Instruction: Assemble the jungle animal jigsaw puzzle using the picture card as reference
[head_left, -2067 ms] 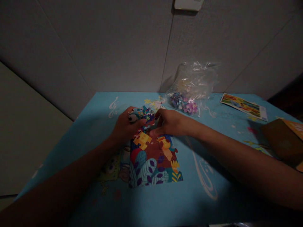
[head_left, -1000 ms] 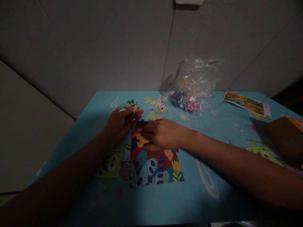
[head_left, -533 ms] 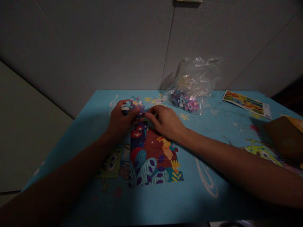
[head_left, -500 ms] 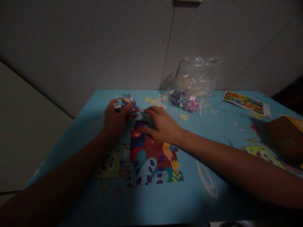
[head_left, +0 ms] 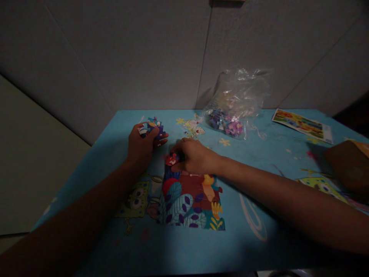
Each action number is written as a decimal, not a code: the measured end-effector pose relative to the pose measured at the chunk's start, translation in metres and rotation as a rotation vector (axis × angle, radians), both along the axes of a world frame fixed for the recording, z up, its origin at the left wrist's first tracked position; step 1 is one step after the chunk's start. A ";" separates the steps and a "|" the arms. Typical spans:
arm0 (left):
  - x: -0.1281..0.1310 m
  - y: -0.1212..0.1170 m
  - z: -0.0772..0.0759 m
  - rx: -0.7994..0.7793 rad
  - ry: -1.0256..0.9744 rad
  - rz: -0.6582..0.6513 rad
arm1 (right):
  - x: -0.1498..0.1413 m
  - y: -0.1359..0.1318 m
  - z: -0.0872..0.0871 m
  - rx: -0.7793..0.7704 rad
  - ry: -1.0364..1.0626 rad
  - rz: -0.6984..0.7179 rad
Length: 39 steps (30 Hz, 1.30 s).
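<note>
A partly joined jigsaw puzzle (head_left: 190, 200) lies flat on the blue table cover, showing leaves, a reddish-brown area and a yellow figure. At its upper left corner my right hand (head_left: 198, 157) is closed in a pinch. Between its thumb and fingers a dark puzzle piece (head_left: 181, 156) shows in part; whether it is still joined to the puzzle I cannot tell. My left hand (head_left: 141, 144), to the upper left, is closed around several loose puzzle pieces (head_left: 155, 126), blue, purple and orange, held above the table.
Toward the back stands a clear plastic bag (head_left: 239, 104) with more pieces inside. A printed picture card (head_left: 302, 125) lies at the back right, and a brown box (head_left: 347, 165) sits at the right edge. A pale wall (head_left: 161, 57) rises behind the table (head_left: 100, 238).
My right hand has moved down and closed on the dark piece at the puzzle's top left. The puzzle has turned slightly and shifted right. My left hand has barely moved.
</note>
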State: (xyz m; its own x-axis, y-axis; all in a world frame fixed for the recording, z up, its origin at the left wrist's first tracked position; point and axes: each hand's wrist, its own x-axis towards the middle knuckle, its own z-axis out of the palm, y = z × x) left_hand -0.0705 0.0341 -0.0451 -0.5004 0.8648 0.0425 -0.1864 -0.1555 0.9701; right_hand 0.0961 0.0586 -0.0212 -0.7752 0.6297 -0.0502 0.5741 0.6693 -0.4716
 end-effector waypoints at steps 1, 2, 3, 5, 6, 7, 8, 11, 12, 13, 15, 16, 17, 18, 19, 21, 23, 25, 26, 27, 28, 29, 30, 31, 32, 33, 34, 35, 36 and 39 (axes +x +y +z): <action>0.000 0.000 -0.001 -0.007 0.016 -0.017 | 0.001 0.001 -0.001 -0.041 0.051 -0.002; -0.001 -0.001 -0.002 -0.015 0.037 -0.039 | 0.002 0.003 -0.002 -0.081 0.113 -0.010; -0.001 -0.001 -0.004 -0.023 0.066 -0.064 | 0.003 0.004 -0.004 -0.120 0.180 -0.026; -0.003 -0.002 -0.006 -0.031 0.174 -0.116 | 0.004 0.007 -0.009 -0.192 0.308 -0.075; -0.004 -0.003 -0.007 -0.031 0.255 -0.143 | 0.004 0.009 -0.012 -0.225 0.366 -0.109; -0.005 -0.004 -0.008 -0.026 0.343 -0.173 | 0.004 0.011 -0.014 -0.253 0.419 -0.147; -0.005 -0.005 -0.008 -0.020 0.423 -0.209 | 0.004 0.013 -0.017 -0.273 0.468 -0.185; -0.006 -0.008 -0.005 0.002 0.546 -0.337 | 0.004 0.018 -0.022 -0.283 0.589 -0.261; -0.005 -0.009 -0.003 0.005 0.553 -0.372 | 0.004 0.019 -0.022 -0.277 0.614 -0.269; -0.005 -0.010 -0.002 0.004 0.556 -0.395 | 0.004 0.020 -0.022 -0.270 0.633 -0.272; -0.004 -0.011 0.000 0.002 0.561 -0.411 | 0.006 0.021 -0.020 -0.253 0.661 -0.279; -0.003 -0.011 0.000 0.002 0.556 -0.408 | 0.007 0.021 -0.018 -0.249 0.663 -0.279; -0.003 -0.012 -0.001 0.002 0.545 -0.397 | 0.008 0.022 -0.017 -0.250 0.657 -0.276; -0.003 -0.012 -0.003 0.003 0.534 -0.375 | 0.010 0.023 -0.016 -0.252 0.641 -0.274; -0.004 -0.012 -0.004 0.007 0.522 -0.345 | 0.012 0.024 -0.015 -0.260 0.614 -0.266; -0.004 -0.011 -0.007 0.020 0.505 -0.275 | 0.016 0.026 -0.016 -0.275 0.543 -0.239; -0.005 -0.011 -0.008 0.036 0.508 -0.220 | 0.021 0.029 -0.020 -0.280 0.502 -0.210; -0.004 -0.011 -0.007 0.046 0.516 -0.193 | 0.023 0.031 -0.025 -0.282 0.517 -0.185; -0.003 -0.011 -0.006 0.045 0.520 -0.183 | 0.024 0.032 -0.028 -0.285 0.541 -0.174; -0.002 -0.011 -0.005 0.046 0.516 -0.175 | 0.024 0.032 -0.030 -0.292 0.565 -0.163; -0.002 -0.011 -0.005 0.050 0.503 -0.170 | 0.024 0.032 -0.032 -0.301 0.588 -0.157; -0.001 -0.011 -0.004 0.058 0.482 -0.170 | 0.023 0.032 -0.032 -0.311 0.608 -0.156; 0.000 -0.010 -0.005 0.068 0.457 -0.175 | 0.023 0.031 -0.033 -0.320 0.625 -0.164; 0.000 -0.010 -0.006 0.077 0.431 -0.186 | 0.022 0.030 -0.032 -0.325 0.639 -0.177; 0.000 -0.010 -0.007 0.085 0.403 -0.196 | 0.021 0.028 -0.032 -0.326 0.653 -0.195; 0.000 -0.009 -0.008 0.087 0.378 -0.207 | 0.021 0.027 -0.031 -0.319 0.668 -0.215; 0.000 -0.009 -0.010 0.082 0.356 -0.216 | 0.020 0.026 -0.031 -0.308 0.683 -0.230; -0.001 -0.009 -0.011 0.074 0.332 -0.221 | 0.020 0.025 -0.031 -0.295 0.699 -0.239; -0.001 -0.009 -0.013 0.067 0.304 -0.220 | 0.019 0.024 -0.031 -0.282 0.715 -0.244; 0.001 -0.009 -0.013 0.060 0.225 -0.210 | 0.018 0.023 -0.034 -0.291 0.744 -0.239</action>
State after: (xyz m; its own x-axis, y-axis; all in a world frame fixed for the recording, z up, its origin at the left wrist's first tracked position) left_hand -0.0696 0.0253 -0.0578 -0.2835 0.9408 0.1859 -0.0025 -0.1946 0.9809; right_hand 0.1138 0.0819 -0.0547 -0.5171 0.8226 0.2364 0.1554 0.3619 -0.9192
